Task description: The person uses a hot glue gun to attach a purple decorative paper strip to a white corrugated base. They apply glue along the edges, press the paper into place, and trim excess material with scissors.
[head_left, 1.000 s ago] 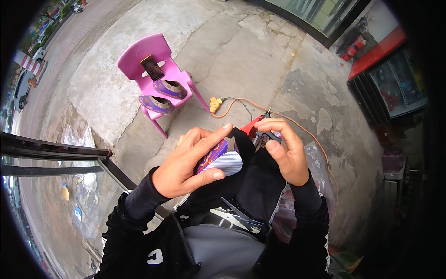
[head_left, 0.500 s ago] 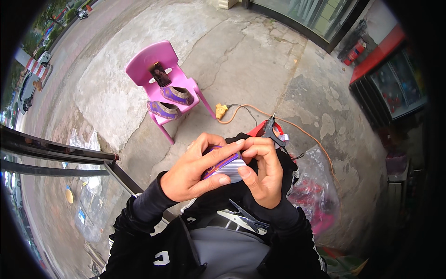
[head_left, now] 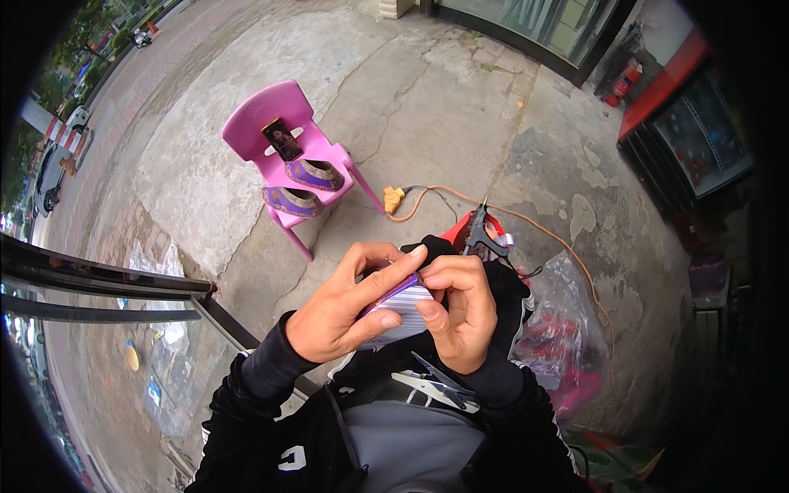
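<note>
My left hand [head_left: 337, 308] is closed around a small purple-patterned piece [head_left: 394, 314] with a pale, finely striped side, held above my lap. Its thumb presses the striped side and its fingers lie over the purple face. My right hand [head_left: 462, 312] pinches the piece's right end between curled fingers and thumb. Whether something small sits in that pinch is hidden. A black glue gun [head_left: 485, 237] lies just beyond the right hand, nozzle pointing away, against something red. White and dark flat, long-bladed pieces [head_left: 436, 384] rest on my lap below the hands.
A pink plastic chair [head_left: 271, 107] ahead holds two curved purple-and-gold pieces [head_left: 294, 202] and a dark picture box [head_left: 282, 140]. An orange cord [head_left: 567, 246] runs from a yellow socket [head_left: 393, 199]. Plastic bags [head_left: 567, 329] lie at right. A dark metal frame [head_left: 107, 271] crosses the left.
The held piece has tilted slightly, with less of its purple face showing. Both hands keep their grip on it. The view has shifted a little.
</note>
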The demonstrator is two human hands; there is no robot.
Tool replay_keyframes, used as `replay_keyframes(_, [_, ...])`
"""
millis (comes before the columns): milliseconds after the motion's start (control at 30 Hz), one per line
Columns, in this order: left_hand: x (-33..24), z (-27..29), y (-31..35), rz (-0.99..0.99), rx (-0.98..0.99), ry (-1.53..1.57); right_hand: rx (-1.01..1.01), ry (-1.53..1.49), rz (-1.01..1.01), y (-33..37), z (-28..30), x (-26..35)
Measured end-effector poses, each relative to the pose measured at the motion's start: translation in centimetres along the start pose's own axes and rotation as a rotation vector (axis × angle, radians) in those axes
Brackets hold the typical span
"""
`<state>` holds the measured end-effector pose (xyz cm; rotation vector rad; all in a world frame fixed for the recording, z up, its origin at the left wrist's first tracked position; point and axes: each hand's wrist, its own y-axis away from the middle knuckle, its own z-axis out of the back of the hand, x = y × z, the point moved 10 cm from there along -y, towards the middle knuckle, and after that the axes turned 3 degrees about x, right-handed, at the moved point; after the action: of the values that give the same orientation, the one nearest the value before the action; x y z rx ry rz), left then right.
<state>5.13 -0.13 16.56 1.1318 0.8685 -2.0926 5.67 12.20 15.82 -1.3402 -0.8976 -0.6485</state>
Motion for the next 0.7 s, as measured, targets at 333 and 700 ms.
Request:
replay_keyframes(333, [-0.5,0.0,0.5,-0.006,0.044,-0.045,-0.066,0.056,0.105,1.1,-0.3,0.3])
replay_keyframes(700, [0.4,1.6,2.3,-0.146,-0.411,0.257,-0.06,-0.133,0.015,1.1,-2.6,-2.2])
